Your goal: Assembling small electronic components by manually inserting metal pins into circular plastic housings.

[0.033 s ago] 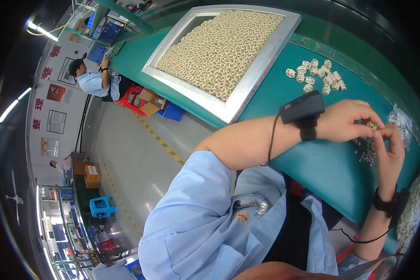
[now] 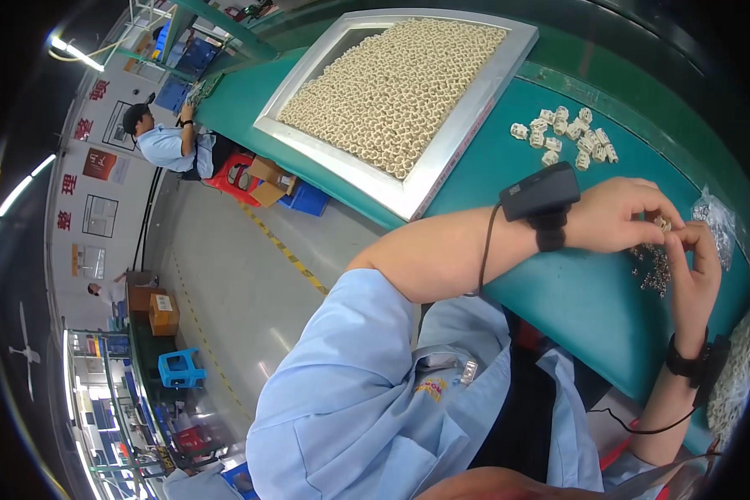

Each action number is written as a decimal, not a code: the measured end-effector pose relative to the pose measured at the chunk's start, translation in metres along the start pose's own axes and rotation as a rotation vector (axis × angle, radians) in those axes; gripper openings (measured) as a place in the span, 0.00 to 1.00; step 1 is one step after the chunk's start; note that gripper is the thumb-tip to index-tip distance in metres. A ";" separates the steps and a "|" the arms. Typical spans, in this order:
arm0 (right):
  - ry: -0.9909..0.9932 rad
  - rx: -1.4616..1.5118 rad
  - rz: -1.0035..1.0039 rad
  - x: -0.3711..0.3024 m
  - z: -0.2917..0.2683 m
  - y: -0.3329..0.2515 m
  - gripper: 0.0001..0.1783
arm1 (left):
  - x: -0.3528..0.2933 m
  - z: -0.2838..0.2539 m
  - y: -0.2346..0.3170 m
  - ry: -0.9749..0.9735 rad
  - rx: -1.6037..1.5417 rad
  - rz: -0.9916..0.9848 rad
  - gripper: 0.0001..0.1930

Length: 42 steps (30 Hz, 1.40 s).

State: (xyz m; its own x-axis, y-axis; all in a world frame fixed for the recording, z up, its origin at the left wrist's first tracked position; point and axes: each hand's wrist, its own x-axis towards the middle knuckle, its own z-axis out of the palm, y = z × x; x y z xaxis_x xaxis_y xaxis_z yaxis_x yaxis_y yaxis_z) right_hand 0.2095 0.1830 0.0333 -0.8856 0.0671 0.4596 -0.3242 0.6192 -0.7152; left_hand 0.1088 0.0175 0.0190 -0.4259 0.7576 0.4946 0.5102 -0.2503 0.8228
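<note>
My left hand (image 2: 621,215) is closed in a pinch on a small cream part (image 2: 662,224), mostly hidden by the fingers. My right hand (image 2: 698,262) meets it there, its thumb and fingers pressed together at the same spot; what these fingers hold, if anything, is hidden. Both hands are above the green table (image 2: 592,287). Just below the fingertips lies a scatter of tiny shiny metal pieces (image 2: 658,273). Farther off, several cream ribbed plastic parts (image 2: 575,132) lie in a loose group. Beside the right hand is a clear plastic bag (image 2: 715,218).
A silver-framed tray (image 2: 408,202) full of small cream rings stands at the far left of the table. White parts (image 2: 740,383) are heaped at the right edge. A cable (image 2: 642,431) trails from my right wrist device. Another person (image 2: 171,143) works at the table's far end.
</note>
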 end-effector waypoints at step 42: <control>-0.077 0.040 0.153 0.004 0.007 0.014 0.06 | -0.188 -0.271 0.040 1.007 0.715 -0.449 0.12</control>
State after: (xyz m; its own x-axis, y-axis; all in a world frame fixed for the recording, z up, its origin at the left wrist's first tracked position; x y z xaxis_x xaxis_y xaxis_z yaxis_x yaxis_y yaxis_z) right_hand 0.1989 0.1865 0.0213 -0.9481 0.0967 0.3030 -0.1953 0.5750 -0.7945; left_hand 0.0074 -0.2986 0.0349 -0.8693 -0.1659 0.4657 0.3274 0.5125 0.7938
